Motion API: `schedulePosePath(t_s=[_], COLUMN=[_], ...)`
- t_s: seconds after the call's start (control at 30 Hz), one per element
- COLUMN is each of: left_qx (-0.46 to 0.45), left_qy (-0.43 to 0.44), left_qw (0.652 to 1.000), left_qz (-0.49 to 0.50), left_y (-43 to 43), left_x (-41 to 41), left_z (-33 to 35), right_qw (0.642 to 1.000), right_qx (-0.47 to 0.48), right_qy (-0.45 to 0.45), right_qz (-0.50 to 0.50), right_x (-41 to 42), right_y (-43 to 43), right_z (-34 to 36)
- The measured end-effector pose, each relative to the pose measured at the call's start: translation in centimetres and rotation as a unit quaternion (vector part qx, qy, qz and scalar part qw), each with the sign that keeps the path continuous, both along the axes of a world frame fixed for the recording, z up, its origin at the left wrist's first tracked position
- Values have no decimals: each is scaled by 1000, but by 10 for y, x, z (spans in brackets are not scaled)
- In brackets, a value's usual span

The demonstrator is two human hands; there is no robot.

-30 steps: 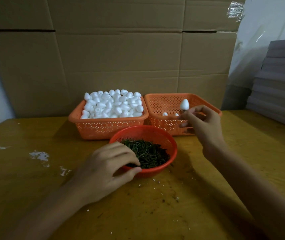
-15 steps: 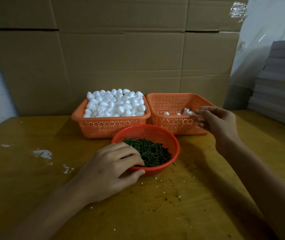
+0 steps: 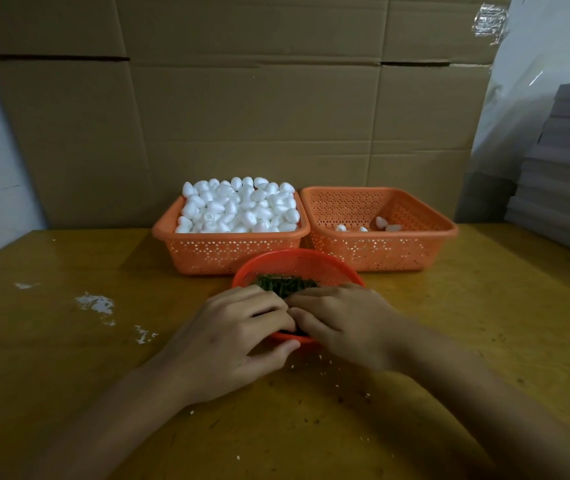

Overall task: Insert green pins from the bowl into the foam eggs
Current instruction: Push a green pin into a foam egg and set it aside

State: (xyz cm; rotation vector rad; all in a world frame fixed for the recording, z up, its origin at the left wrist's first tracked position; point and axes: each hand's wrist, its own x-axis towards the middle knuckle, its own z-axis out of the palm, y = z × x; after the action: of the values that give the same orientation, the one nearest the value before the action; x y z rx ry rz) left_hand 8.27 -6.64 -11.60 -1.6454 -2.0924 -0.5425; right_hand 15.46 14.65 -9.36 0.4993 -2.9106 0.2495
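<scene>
A red mesh bowl (image 3: 297,261) of green pins (image 3: 287,284) stands on the table in front of two orange baskets. The left basket (image 3: 162,233) is heaped with white foam eggs (image 3: 242,209). A few eggs (image 3: 380,222) lie in the right basket (image 3: 449,232). My left hand (image 3: 238,337) grips the bowl's near rim, fingers curled inside and thumb outside. My right hand (image 3: 342,327) lies over the bowl's near right side. Its curled fingers meet the left fingertips above the pins. What those fingertips hold is hidden.
A cardboard wall (image 3: 276,116) rises right behind the baskets. A stack of grey sheets (image 3: 567,168) stands at the right edge. White foam crumbs (image 3: 96,303) and small green bits are scattered over the yellow wooden table (image 3: 68,375).
My right hand let a foam egg go into the right basket, then came back left and down to the bowl beside my left hand. The left hand has stayed at the bowl.
</scene>
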Motion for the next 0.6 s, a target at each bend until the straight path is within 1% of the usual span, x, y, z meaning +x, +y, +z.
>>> schedulePosePath(t_s=[0.03,0.13,0.23,0.3,0.37,0.43,0.5,0.6], left_qx=[1,6,18,42,86,129,156,152], left_qy=[-1,-9,-10,-4,-1,8,24,19], left_qw=[1000,1000,1000,999,996,991,981,960], left_qz=[0,-1,-11,-12,7,46,109,236], left_y=[0,0,1,0,-2,-4,-5,-5], left_x=[0,-2,-4,-7,-11,-16,-25,-48], left_z=[0,-3,-5,-4,0,7,15,26], right_qw=[1000,999,999,998,997,996,995,995], right_qx=[25,9,19,33,37,30,27,25], right_qy=[-1,-30,-42,-46,-55,-69,-79,-83], right_qz=[-10,-25,-26,-34,-42,-47,-47,-48], right_x=[1,1,1,-1,-2,-2,-1,0], right_y=[-3,-2,-1,-1,-1,-1,-2,-2], right_z=[-2,2,3,2,3,5,6,7])
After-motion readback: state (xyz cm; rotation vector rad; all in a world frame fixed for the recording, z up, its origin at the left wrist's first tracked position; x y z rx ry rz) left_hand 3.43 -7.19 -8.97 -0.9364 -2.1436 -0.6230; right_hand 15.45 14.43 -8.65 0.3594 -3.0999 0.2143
